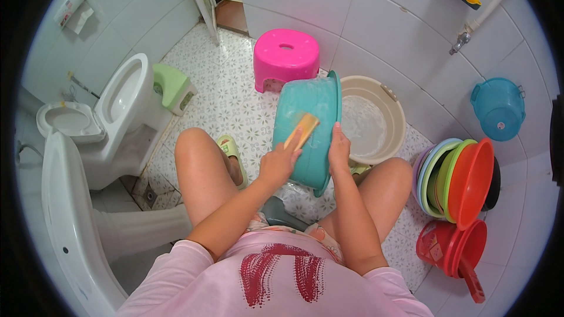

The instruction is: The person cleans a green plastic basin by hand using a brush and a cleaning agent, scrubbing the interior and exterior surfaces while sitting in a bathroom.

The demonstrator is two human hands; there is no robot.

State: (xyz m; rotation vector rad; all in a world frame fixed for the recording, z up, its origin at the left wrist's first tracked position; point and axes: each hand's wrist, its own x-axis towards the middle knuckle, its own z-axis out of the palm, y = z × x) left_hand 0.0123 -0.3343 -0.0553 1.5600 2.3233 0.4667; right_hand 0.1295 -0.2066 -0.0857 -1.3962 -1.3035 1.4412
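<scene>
Tilted on its side, a teal plastic basin (310, 158) is held between my knees with its outer wall towards my left hand. My left hand (278, 164) grips a yellow scrub brush (304, 130), which lies against the basin's wet outer wall. My right hand (339, 147) holds the basin by its rim. Behind it on the floor, a beige basin (397, 127) contains cloudy water. The underside of the brush is hidden, and so is most of the teal basin's inside.
A pink stool (286, 55) stands ahead, with a green toilet stool (174, 90) beside the toilet (125, 92). At left is a pedestal sink (72, 224). Stacked basins (469, 185) and red buckets (440, 244) are at right. A blue bucket (499, 110) hangs near the wall tap (460, 43).
</scene>
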